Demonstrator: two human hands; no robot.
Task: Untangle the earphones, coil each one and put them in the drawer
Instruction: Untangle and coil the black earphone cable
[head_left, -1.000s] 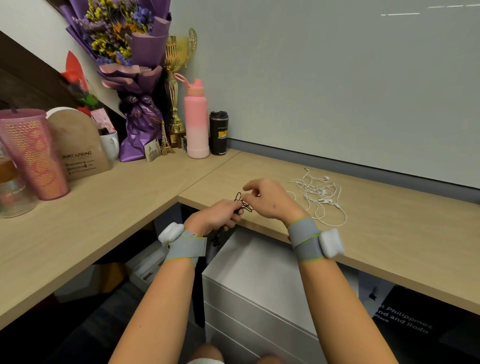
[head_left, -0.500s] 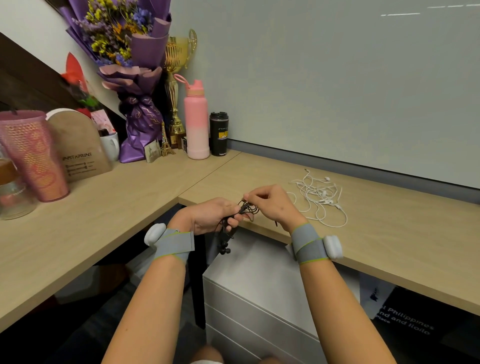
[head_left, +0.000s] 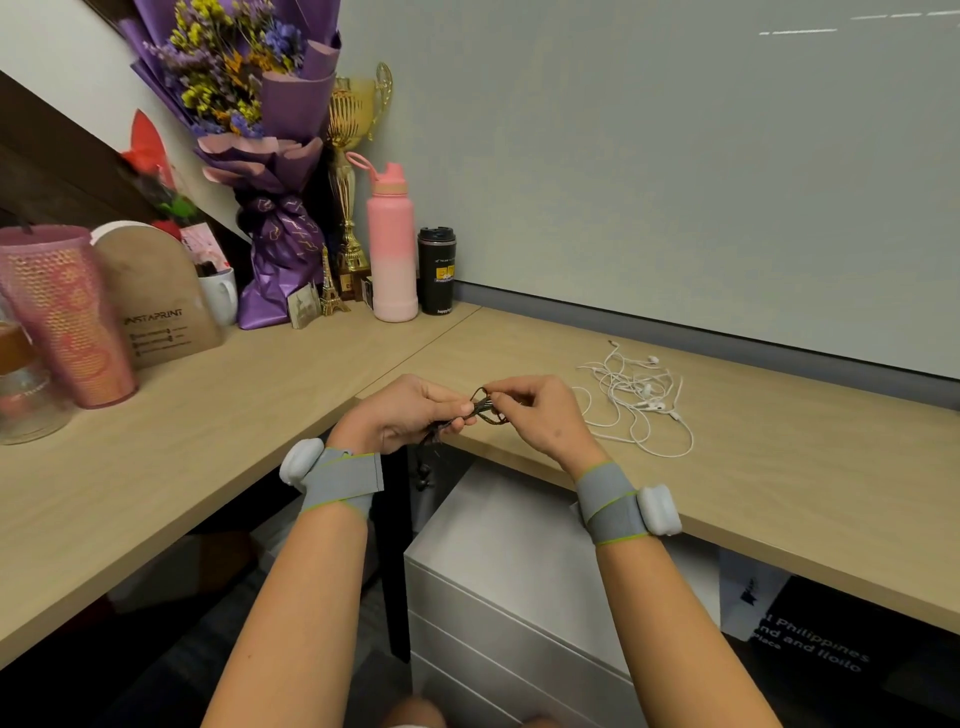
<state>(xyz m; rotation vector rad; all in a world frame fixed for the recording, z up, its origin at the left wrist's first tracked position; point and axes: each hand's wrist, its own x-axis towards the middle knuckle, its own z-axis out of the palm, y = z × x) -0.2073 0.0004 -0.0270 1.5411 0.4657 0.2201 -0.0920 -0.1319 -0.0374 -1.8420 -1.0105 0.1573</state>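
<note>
- Together, the left hand (head_left: 402, 413) and right hand (head_left: 537, 415) pinch the black earphones (head_left: 483, 406) between them, earbuds dangling below the left hand.
- White earphones (head_left: 636, 397) lie loose on the table (head_left: 779, 467), just beside the right hand.

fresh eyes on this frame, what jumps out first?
Centre frame, the left hand and right hand pinch a thin black earphone cable between them at the front edge of the light wooden desk, with its earbuds dangling below. Just right of the hands, a loose tangle of white wired earphones lies on the desk. In the back left corner stands a tall purple-wrapped flower bouquet, with a pink water bottle to its right.
</note>
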